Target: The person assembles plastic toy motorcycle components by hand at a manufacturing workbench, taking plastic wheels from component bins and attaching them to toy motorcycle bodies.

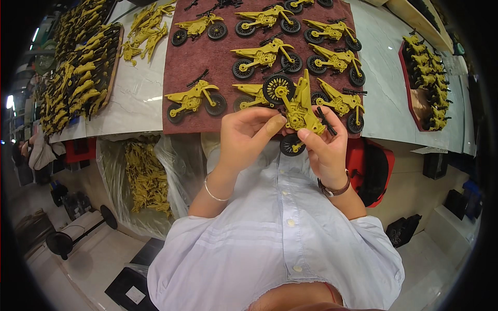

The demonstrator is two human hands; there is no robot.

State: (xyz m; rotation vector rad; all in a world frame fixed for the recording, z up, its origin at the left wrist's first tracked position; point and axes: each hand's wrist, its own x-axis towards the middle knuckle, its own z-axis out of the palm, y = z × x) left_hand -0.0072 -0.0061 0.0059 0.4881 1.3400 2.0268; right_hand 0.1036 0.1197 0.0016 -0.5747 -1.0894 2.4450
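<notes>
A yellow toy motorbike (296, 106) with black wheels is held upright between both hands, above the near edge of a maroon cloth (182, 62). My left hand (246, 136) pinches its left side with thumb and fingers. My right hand (322, 147) grips its right side and lower wheel. Several finished yellow toy motorbikes (264, 56) lie in rows on the cloth just beyond my hands.
A tray of yellow bike frames (78, 72) sits at the far left, loose frames (148, 28) beside it. A red tray of parts (425, 78) is at the right. A clear bag of yellow parts (148, 179) hangs below the table edge; a red stool (371, 168) stands right.
</notes>
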